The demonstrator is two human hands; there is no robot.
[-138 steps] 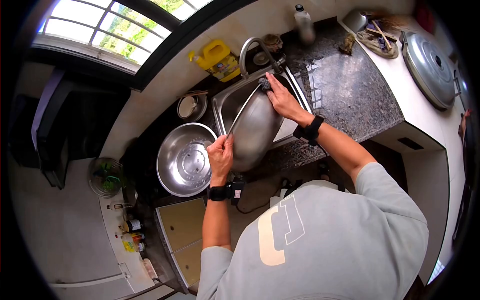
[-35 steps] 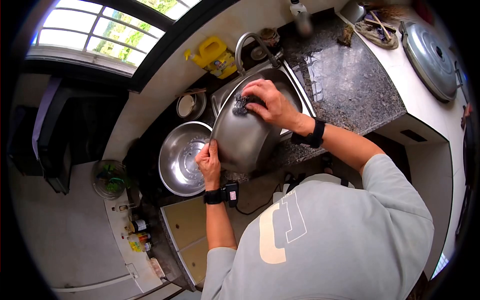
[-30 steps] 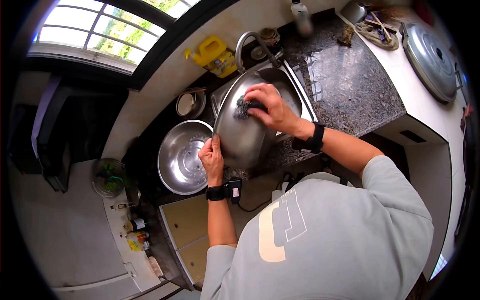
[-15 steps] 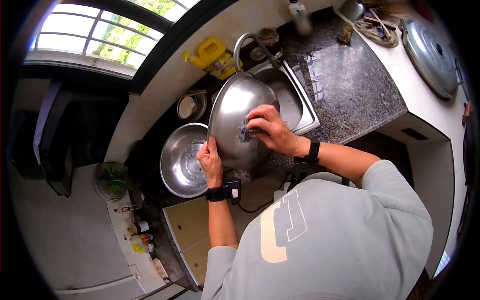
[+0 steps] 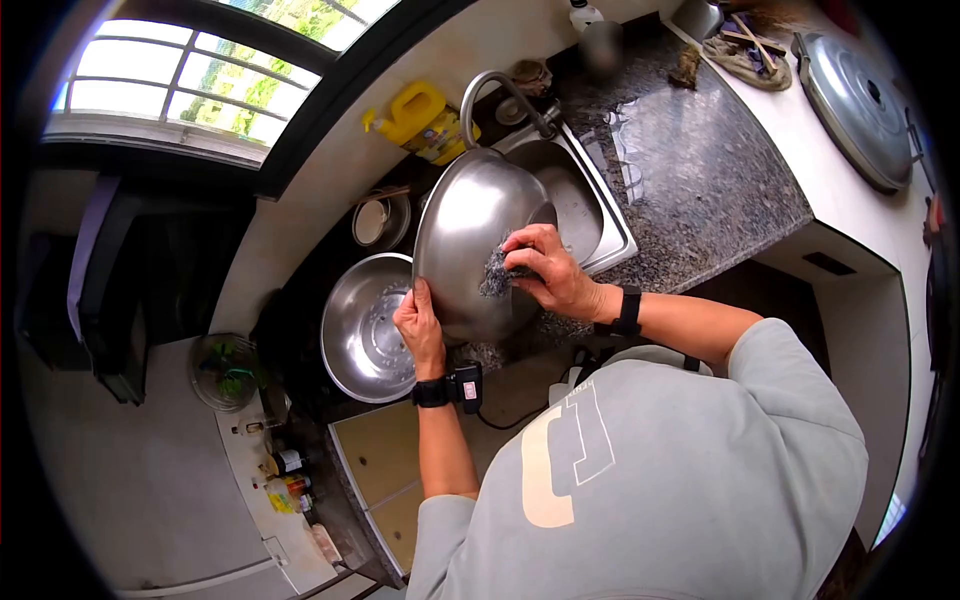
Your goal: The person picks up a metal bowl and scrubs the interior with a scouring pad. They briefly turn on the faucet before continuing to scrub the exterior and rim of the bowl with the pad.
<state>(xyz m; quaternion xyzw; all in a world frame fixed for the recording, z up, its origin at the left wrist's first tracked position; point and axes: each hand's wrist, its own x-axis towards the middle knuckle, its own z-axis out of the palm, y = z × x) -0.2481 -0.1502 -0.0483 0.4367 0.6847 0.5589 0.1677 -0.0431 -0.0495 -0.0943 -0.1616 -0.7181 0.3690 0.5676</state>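
Note:
A large stainless steel basin [image 5: 470, 215] is tilted up on its side near the sink, its outer surface turned toward me. My left hand [image 5: 420, 325] grips its near left rim, thumb on the outside; the other fingers are partly hidden. In my right hand [image 5: 555, 270] is a grey steel wool scrubber [image 5: 497, 272], pinched and pressed against the basin's outer wall. A second steel basin [image 5: 365, 330] sits open side up to the left, just behind my left hand.
Behind the tilted basin are the sink [image 5: 590, 205] and its curved faucet [image 5: 468, 105]. A yellow jug [image 5: 415, 115] stands by the wall, near a small bowl [image 5: 375, 222]. A granite counter [image 5: 710, 170] extends right, toward a big pot lid [image 5: 860, 110].
My right hand has moved slightly right and down with the steel wool along the basin's wall. My left hand keeps its hold on the rim.

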